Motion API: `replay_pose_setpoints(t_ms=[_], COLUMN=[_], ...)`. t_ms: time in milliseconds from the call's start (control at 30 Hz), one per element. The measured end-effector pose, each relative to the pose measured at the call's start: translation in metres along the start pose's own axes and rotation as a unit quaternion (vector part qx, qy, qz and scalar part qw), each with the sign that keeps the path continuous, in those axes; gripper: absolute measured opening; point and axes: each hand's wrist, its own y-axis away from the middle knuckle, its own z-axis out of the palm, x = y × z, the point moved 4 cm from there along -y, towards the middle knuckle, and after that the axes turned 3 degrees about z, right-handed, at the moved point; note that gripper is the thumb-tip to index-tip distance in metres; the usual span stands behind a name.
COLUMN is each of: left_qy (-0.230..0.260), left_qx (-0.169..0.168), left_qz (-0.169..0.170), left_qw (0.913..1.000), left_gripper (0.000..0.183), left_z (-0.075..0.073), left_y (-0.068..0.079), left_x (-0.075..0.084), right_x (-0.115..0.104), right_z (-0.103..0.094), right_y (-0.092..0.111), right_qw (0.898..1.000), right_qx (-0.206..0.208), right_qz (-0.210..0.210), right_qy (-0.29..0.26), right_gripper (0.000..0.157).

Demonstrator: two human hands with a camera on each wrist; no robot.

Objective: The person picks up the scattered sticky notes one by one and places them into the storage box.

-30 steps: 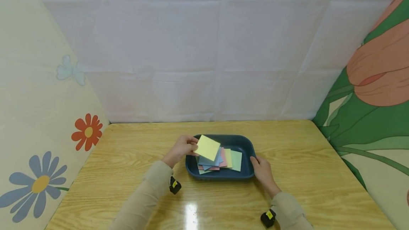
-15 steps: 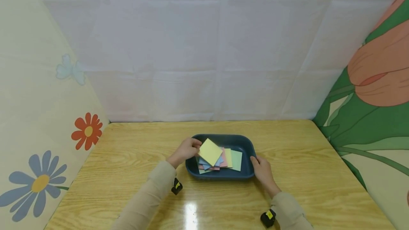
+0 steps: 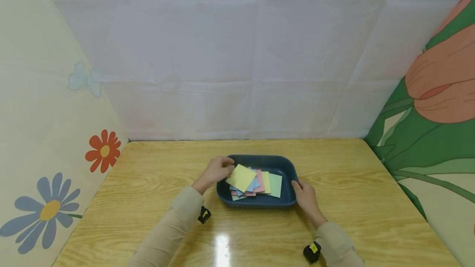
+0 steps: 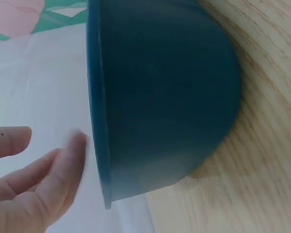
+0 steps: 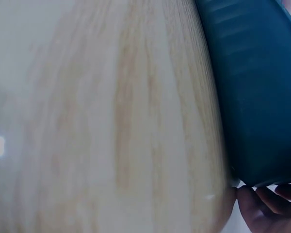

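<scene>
A dark blue plastic tub [image 3: 256, 204] stands on the table, holding several pastel sheets of square note paper. On top of the pile, at its left, lies a yellow square note [image 3: 241, 178]; blue, pink and yellow ones show under and beside it, with a pale green note [image 3: 275, 185] at the right. My left hand [image 3: 216, 171] hovers at the tub's left end. In the left wrist view its thumb and fingers stand apart, with nothing between them. My right hand [image 3: 306, 201] grips the right end of the tub, its thumb at the rim and fingertips [image 5: 250, 199] against the outer wall.
The tub rests on a light wood-grain table [image 3: 156, 164]. A white cloth [image 3: 208, 52] hangs behind the table's far edge. Floral panels stand at the left and right. Each wrist wears a small black camera [image 3: 204, 215].
The left hand let go of the yellow note, which has settled lower onto the pile and turned. Its fingers have spread. The right hand has kept its hold on the tub.
</scene>
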Motion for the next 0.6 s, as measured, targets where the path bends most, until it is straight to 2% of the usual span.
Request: replay_pose_setpoints(t_ms=[100,267,433,600], left_qy=[0.037,0.035,0.022,0.013], left_qx=[0.014,0.046,0.076,0.106], left_qz=[-0.012,-0.012,0.004,0.035], left_qw=[0.9991,0.9983,0.9969,0.9937], left_gripper=[0.030,0.022,0.016,0.012], left_z=[-0.002,-0.009,-0.016,-0.022], left_y=[0.001,0.004,0.008,0.014], left_x=[-0.001,0.000,0.001,0.000], right_x=[0.000,0.000,0.002,0.000], right_z=[0.000,0.000,-0.001,-0.007], right_y=[-0.001,-0.002,-0.003,-0.003], right_qw=[1.000,1.000,1.000,0.999], right_qx=[-0.002,-0.003,0.010,0.051], right_qz=[-0.002,-0.002,0.000,-0.001], right_qy=[0.001,-0.005,-0.002,-0.014], right_gripper=[0.034,0.039,0.051,0.048])
